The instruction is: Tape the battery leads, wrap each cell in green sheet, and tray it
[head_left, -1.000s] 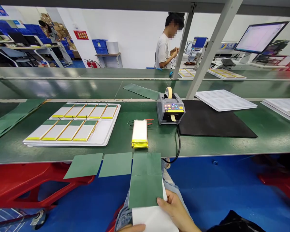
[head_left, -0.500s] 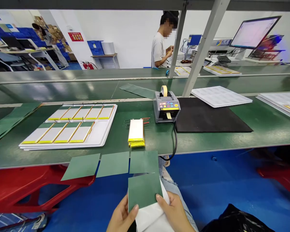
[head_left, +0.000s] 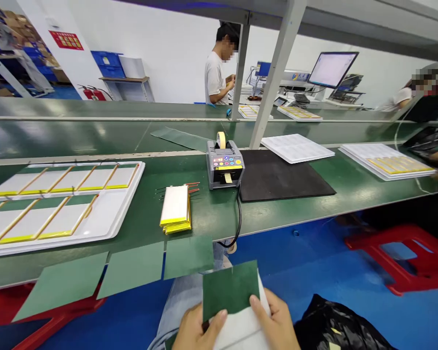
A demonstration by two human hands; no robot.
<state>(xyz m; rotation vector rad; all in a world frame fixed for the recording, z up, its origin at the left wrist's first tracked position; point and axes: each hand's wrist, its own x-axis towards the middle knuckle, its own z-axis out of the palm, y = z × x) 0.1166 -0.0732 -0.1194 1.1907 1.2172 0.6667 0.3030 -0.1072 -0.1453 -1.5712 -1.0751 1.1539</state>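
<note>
In front of my lap, a green adhesive sheet (head_left: 230, 288) with white backing paper (head_left: 237, 326) sits between both hands. My left hand (head_left: 200, 329) pinches its lower left side, thumb on top. At the right side, my right hand (head_left: 273, 318) grips sheet and backing paper, thumb pressed near the line where green meets white. The fingers underneath are hidden. Just beyond, several cut green pieces (head_left: 188, 257) stick out over the table's front edge. Behind them lies a stack of flat battery cells (head_left: 175, 206) with yellow edges and thin wires.
A tape dispenser (head_left: 224, 165) stands on the green table beside a black mat (head_left: 281, 177). Trays of battery cells (head_left: 105, 218) lie left, another tray (head_left: 387, 163) right. Below are a red stool (head_left: 405, 260) and a black bag (head_left: 336, 325). One person (head_left: 217, 73) works opposite; another's hand shows right.
The view has swung to the right, bringing a person and a red stool in at the right. Both hands keep their hold on the green sheet, which shows less green above the white.
</note>
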